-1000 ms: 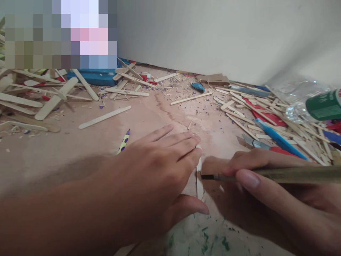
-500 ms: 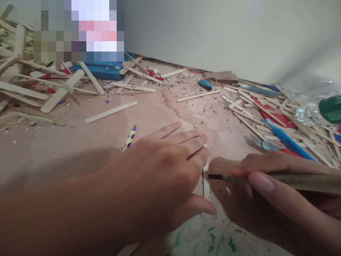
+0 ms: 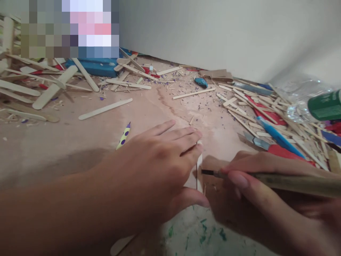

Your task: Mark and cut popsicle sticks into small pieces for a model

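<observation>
My left hand [image 3: 167, 160] lies flat, palm down, with its fingers stretched forward over a narrow wooden craft stick [image 3: 199, 161]. Most of the stick is hidden beneath the hand; its right edge shows past the fingers and thumb. My right hand [image 3: 250, 183] grips a thin carving chisel [image 3: 295, 183] by its wooden handle. The chisel's dark tip touches or nearly touches the stick's right edge, between my left fingers and thumb. Just beyond my left wrist is a yellow pencil with purple dots [image 3: 124, 137].
Loose craft sticks [image 3: 54, 87] are heaped at the left; a blue block [image 3: 98, 68] stands behind them. A knife with a bare blade [image 3: 255, 140], a blue pen-like tool [image 3: 281, 137] and a green-labelled plastic bottle [image 3: 325, 105] lie right. Shavings dot the table [image 3: 101, 137].
The whole view has shifted slightly, so most things sit further left. My left hand stays on the stick, and the chisel tip is still at the stick's edge.
</observation>
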